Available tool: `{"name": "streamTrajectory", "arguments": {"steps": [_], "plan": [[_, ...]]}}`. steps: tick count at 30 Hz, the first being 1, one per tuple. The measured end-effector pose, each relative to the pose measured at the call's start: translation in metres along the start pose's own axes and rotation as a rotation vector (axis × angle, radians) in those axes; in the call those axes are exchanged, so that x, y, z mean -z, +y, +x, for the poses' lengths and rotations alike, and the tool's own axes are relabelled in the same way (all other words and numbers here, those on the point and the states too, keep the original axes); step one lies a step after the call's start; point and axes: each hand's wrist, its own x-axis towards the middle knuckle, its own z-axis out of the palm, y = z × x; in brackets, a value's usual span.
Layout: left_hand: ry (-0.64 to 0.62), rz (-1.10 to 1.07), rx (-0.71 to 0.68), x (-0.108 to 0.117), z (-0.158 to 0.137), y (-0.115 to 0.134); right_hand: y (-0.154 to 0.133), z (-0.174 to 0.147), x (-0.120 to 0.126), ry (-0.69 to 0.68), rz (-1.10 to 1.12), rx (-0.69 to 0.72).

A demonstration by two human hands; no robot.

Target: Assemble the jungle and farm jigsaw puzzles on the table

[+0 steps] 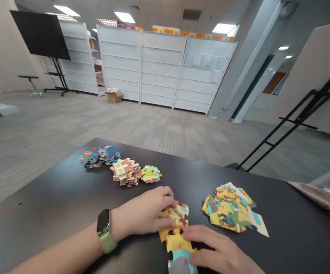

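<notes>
A strip of joined jigsaw puzzle pieces [179, 219], mostly yellow, lies on the dark table in front of me. My left hand [155, 209], with a green-banded watch [104, 230] on its wrist, grips the strip's left side, fingers bent over the upper edge and thumb on top. On the near right side, my right hand [213, 247] has its fingertips on a yellow, teal and grey puzzle piece [181, 255] at the strip's lower end. Small gaps show between pieces near its fingertips. The frame's bottom edge cuts off the lowest part.
To the right lies a loose pile of yellow puzzle pieces [230, 207]. Farther left are a blue pile [100, 156], a pink and cream pile [126, 171] and a small green pile [150, 173]. Patterned cloth [321, 196] lies at the table's right edge. A black-framed stand [299, 118] rises beyond.
</notes>
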Motion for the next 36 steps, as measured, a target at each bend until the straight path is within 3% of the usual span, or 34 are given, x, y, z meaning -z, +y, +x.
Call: {"name": "streamTrajectory", "arguments": {"steps": [4, 8, 11, 15, 26, 30, 36], "plan": [[0.023, -0.062, -0.045, 0.004, 0.001, 0.0, 0.01, 0.009, -0.013, -0.026, -0.107, 0.145], [-0.042, -0.123, -0.134, 0.011, -0.002, 0.0, 0.013, 0.009, -0.016, -0.038, -0.175, 0.202], [-0.095, -0.126, -0.157, 0.014, -0.004, -0.001, 0.009, 0.006, -0.014, 0.015, -0.195, 0.131], [-0.112, -0.122, -0.134, 0.016, -0.005, -0.003, 0.014, 0.001, -0.017, 0.145, -0.177, -0.09], [-0.145, 0.028, -0.134, 0.022, -0.006, 0.003, 0.031, -0.002, -0.02, 0.144, -0.123, -0.349], [-0.124, 0.08, -0.146, 0.021, -0.006, 0.003, 0.033, -0.007, -0.013, 0.19, -0.185, -0.352], [-0.088, 0.09, -0.156, 0.018, -0.005, 0.003, 0.031, -0.007, -0.014, 0.15, -0.193, -0.205]]}}
